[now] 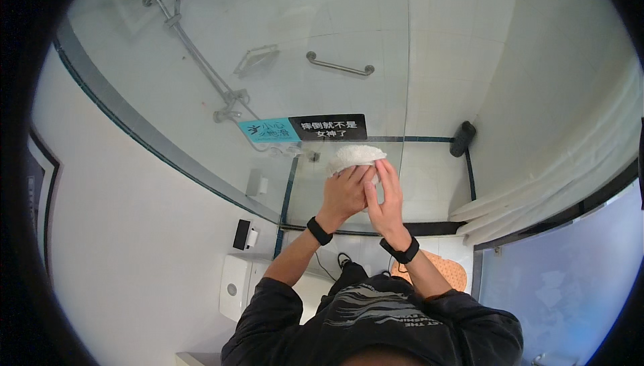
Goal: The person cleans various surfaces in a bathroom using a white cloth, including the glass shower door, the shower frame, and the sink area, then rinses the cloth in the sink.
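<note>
A folded white cloth (356, 155) is in front of me, just below a blue and black sticker (303, 128) that bears writing on the glass shower panel (405, 64). My left hand (347, 192) grips the cloth from below, its fingers bent over the near side. On the cloth's right end rest the fingers of my right hand (386, 192), with the thumb close against the left hand. Whether the cloth touches the glass I cannot tell. Both wrists wear black bands.
Behind the glass are a grab bar (339, 67) and a shower rail (196, 54). A dark grey roll-shaped object (463, 139) lies at the shower's right corner. A white curtain (548, 195) hangs at right. Below are a toilet (235, 288) and an orange mat (445, 270).
</note>
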The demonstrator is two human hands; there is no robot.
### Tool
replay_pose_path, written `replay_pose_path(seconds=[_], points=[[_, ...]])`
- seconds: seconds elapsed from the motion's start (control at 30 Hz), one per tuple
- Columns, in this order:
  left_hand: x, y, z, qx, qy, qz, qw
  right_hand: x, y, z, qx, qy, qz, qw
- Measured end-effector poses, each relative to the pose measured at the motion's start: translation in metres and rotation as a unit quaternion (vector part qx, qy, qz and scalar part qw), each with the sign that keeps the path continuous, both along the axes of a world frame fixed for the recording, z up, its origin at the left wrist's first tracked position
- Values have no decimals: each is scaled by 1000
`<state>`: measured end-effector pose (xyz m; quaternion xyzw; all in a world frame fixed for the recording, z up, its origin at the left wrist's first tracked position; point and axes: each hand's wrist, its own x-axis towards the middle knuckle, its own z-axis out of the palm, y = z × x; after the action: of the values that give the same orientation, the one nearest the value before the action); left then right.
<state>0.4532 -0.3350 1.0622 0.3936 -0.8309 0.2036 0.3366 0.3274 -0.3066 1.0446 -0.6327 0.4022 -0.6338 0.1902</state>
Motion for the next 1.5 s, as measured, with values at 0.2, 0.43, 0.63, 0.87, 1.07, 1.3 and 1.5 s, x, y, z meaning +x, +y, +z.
replay_pose_path(seconds=[0.2, 0.43, 0.63, 0.87, 1.07, 1.3, 1.5], points=[[-14, 26, -1, 164, 189, -220, 943, -44, 15, -15, -86, 11, -56, 995], [-9, 10, 28, 409, 309, -362, 779, -76, 12, 6, 26, -16, 103, 994], [-4, 18, 65, 273, 247, -155, 917, -66, -5, 16, 30, -113, -6, 993], [-22, -13, 5, -170, 128, 8, 977, -29, -52, 12, -220, 47, -194, 955], [-34, 5, -48, -90, 117, 54, 988, -43, -86, 8, -332, 176, -187, 908], [-39, -10, -9, -189, 106, 93, 972, -42, -89, 118, -370, 236, -219, 872], [-29, -18, 122, -202, 66, 48, 976, -54, -102, 231, -427, 233, -267, 832]])
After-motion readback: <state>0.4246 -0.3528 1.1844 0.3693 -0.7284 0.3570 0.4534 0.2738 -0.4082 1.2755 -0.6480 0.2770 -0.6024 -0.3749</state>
